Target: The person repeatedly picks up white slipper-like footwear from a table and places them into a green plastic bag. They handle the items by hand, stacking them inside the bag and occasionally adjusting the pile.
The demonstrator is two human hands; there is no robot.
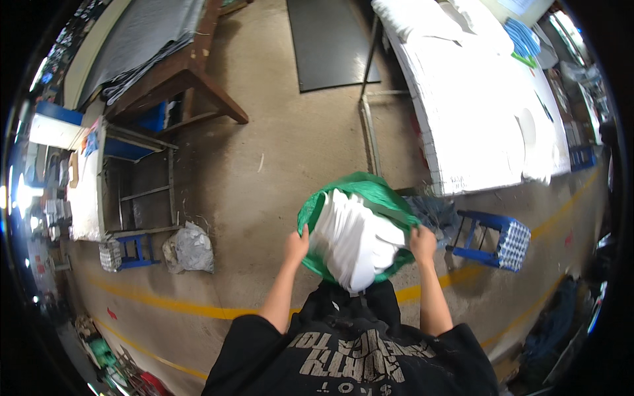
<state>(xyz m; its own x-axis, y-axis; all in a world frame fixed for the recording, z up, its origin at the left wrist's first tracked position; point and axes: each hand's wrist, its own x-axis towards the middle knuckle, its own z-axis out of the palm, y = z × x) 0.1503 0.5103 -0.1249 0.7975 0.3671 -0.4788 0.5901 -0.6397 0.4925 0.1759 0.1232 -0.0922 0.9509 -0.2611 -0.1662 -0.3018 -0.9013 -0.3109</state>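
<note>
A green plastic sack (366, 181) hangs in front of my body with its mouth spread wide. Inside it are several flat white pieces (347, 241) with rounded ends, stacked close together on edge; what they are made for I cannot make out. My left hand (296, 245) is closed on the sack's left rim. On the opposite rim, my right hand (422, 243) grips the green plastic, fingers curled around it. The sack's bottom is hidden under the white pieces.
A white-covered table (482, 132) stands ahead on the right, a blue stool (492, 241) below it. At left are a brown wooden table (198, 72), a metal-framed table (86, 191), a small stool (125, 253) and grey plastic bags (193, 247). A dark mat (330, 46) lies ahead.
</note>
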